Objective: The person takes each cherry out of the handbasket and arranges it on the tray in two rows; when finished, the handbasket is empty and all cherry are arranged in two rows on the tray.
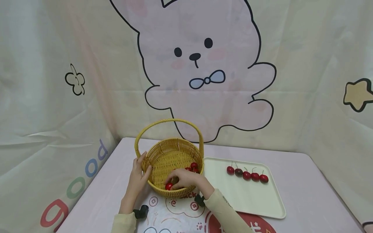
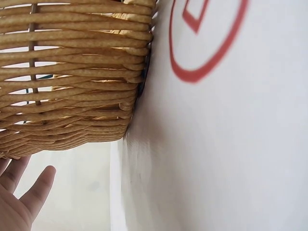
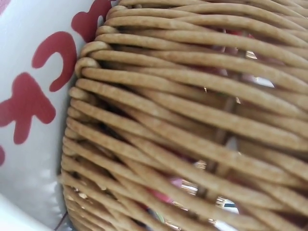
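Note:
A yellow wicker basket (image 1: pixel 175 147) with a tall hoop handle stands on the table. My left hand (image 1: pixel 137 176) holds its left rim, thumb over the edge and the other fingers along the outside near the handle's foot. In the left wrist view, some fingers (image 2: pixel 41 190) show beside the woven wall. My right hand (image 1: pixel 185 179) reaches inside over the near right rim and pinches a red cherry (image 1: pixel 168 186) by the near wall. More cherries (image 1: pixel 194 165) lie at the basket's right side, partly behind that hand. The right wrist view shows mostly wickerwork (image 3: pixel 192 106), hiding the fingers.
Right of the basket lies a cream rectangular tray (image 1: pixel 247 197), with a slanting row of several stemmed cherries (image 1: pixel 246 175) near its far edge, one darker. A printed cloth (image 1: pixel 163 223) covers the near table. Patterned curtains (image 1: pixel 291 123) hang behind and at both sides.

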The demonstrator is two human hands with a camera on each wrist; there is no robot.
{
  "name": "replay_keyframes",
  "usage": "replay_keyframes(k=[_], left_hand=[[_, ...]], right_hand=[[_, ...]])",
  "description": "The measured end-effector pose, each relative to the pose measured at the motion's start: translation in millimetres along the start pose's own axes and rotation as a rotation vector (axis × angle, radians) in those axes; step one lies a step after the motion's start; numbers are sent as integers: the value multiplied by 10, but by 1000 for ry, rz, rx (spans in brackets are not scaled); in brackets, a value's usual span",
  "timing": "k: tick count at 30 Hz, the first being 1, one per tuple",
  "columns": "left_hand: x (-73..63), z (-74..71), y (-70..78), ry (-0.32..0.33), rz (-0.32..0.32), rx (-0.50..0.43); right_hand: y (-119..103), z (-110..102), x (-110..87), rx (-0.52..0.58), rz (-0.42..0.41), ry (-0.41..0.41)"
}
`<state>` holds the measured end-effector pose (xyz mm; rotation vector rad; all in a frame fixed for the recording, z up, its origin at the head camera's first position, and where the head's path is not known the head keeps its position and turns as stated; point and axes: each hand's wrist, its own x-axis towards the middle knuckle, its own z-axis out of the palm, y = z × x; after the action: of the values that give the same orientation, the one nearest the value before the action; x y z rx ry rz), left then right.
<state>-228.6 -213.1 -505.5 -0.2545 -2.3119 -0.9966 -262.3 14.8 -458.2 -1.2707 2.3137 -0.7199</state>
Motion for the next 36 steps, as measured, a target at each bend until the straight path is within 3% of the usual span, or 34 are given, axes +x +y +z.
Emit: replay_keyframes(k=[7, 14, 24, 36], left_hand=[[0, 1, 17, 4, -7, 4], [4, -1, 15, 0, -24, -12], [-13, 12, -4, -5, -37, -20], [-12, 7, 0, -6, -35, -17]], right_hand=[[24, 10, 0, 42, 18, 60], [37, 9, -7, 43, -20, 129], [52, -6, -45, 185, -61, 207], [47, -69, -189, 353, 1, 317]])
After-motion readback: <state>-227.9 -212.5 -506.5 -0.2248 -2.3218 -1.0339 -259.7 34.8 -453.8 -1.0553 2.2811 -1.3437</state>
